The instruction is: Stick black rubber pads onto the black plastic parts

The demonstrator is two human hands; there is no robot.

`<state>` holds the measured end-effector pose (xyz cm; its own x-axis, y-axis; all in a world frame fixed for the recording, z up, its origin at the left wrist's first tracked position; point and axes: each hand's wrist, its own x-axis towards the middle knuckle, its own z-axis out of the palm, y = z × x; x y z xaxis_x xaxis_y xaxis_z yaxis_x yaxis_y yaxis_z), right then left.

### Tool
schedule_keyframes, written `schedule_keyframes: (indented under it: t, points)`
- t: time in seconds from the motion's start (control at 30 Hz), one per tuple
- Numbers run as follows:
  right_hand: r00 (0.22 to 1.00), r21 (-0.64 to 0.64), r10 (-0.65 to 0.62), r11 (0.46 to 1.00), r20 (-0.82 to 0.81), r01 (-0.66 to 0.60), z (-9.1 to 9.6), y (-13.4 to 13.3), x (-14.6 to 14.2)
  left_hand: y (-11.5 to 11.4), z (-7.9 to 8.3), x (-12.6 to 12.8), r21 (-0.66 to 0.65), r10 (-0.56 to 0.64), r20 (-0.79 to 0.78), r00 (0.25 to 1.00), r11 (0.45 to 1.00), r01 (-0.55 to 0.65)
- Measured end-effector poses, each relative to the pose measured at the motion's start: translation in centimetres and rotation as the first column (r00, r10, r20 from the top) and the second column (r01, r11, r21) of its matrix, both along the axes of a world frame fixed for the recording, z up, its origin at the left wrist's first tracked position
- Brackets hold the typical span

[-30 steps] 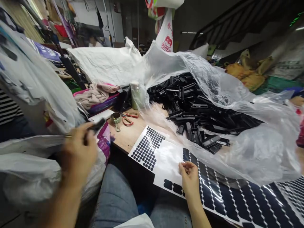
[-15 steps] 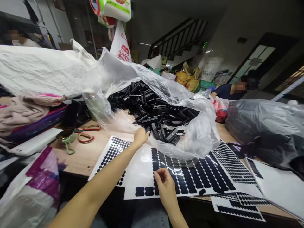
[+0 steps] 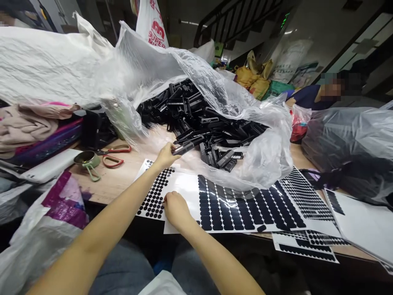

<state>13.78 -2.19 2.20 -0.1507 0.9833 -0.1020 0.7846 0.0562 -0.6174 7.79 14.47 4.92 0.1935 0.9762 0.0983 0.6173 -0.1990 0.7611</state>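
My left hand (image 3: 166, 156) reaches to the mouth of a clear plastic bag (image 3: 215, 78) and is closed on a long black plastic part (image 3: 184, 147) at the edge of a pile of black plastic parts (image 3: 202, 123). My right hand (image 3: 175, 209) rests with curled fingers on the near left corner of a white sheet of black oval stickers (image 3: 242, 205). Under it to the left lies a sheet of small black round stickers (image 3: 153, 194). What the right fingers pinch, if anything, is hidden.
Orange-handled scissors (image 3: 112, 155), a small green cup (image 3: 86, 159) and a white flat item (image 3: 49, 168) lie on the wooden table (image 3: 123, 180) at left. More sticker sheets (image 3: 310, 241) lie at right by a grey bag (image 3: 346, 139). Another person (image 3: 319, 94) sits at the far right.
My left hand has taken hold of a black part at the pile's edge. My right hand has slid left along the oval sticker sheet to its corner.
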Motion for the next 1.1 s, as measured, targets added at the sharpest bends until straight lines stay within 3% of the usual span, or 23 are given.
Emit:
schedule_keyframes:
  t: [0.07, 0.17, 0.27, 0.4, 0.5, 0.7, 1.1]
  points:
    - [0.997, -0.017, -0.001, 1.000, 0.077, 0.002, -0.1, 0.3, -0.9, -2.1, 0.6, -2.8, -0.055, -0.060, 0.202, 0.977, 0.996, 0.073]
    - [0.997, 0.000, -0.014, 1.000, 0.071, 0.014, 0.1, 0.0, -0.8, -5.7, 0.7, -6.3, -0.239, -0.033, 0.521, 0.853, 0.953, 0.183]
    - [0.992, -0.001, -0.050, 0.999, -0.120, 0.050, 1.1, -0.7, 0.9, -9.1, 0.0, -7.8, -0.409, 0.065, 0.569, 0.820, 0.887, 0.214]
    - [0.899, -0.051, -0.217, 0.976, -0.381, 0.213, 2.3, -0.9, 4.3, -12.0, -1.8, -7.5, -0.476, -0.033, 0.530, 0.848, 0.815, 0.329]
    - [0.867, -0.079, -0.293, 0.955, -0.403, 0.286, 1.8, -0.4, 5.2, -12.7, -3.1, -6.9, -0.454, -0.088, 0.437, 0.895, 0.838, 0.303]
    - [0.835, -0.093, -0.362, 0.930, -0.415, 0.357, 0.2, 0.2, 3.5, -12.9, -3.9, -6.9, -0.364, -0.117, 0.379, 0.918, 0.893, 0.264]
    - [0.873, 0.016, -0.366, 0.920, -0.322, 0.391, -0.3, 0.3, 2.4, -12.8, -4.7, -6.9, -0.361, -0.115, 0.395, 0.912, 0.893, 0.269]
